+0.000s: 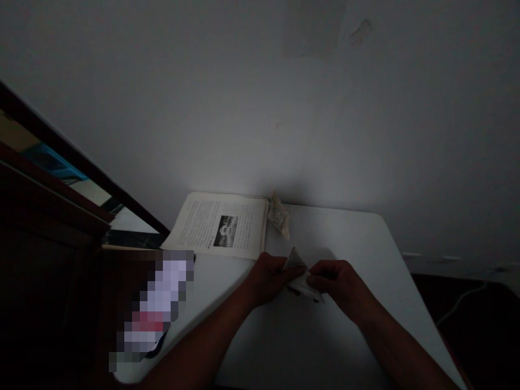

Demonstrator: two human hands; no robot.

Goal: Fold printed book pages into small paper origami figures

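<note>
Between my two hands is a piece of folded paper (299, 280), its pointed tip facing up and away from me. My left hand (270, 279) is closed on its left side, with the thumb lying across the front. My right hand (335, 279) pinches the paper's right edge between thumb and fingers. Just beyond them, a folded paper boat (278, 216) with print on it rests by the wall. To its left lies a stack of printed pages (203, 225) with a dark picture on the top sheet.
A white table (345, 233) carries all this, its far edge against a pale wall (244, 108). At the left edge lies a blurred-out phone-like object (156, 303). Dark wooden furniture (49, 244) stands on the left; a white cable (461, 298) runs at the right.
</note>
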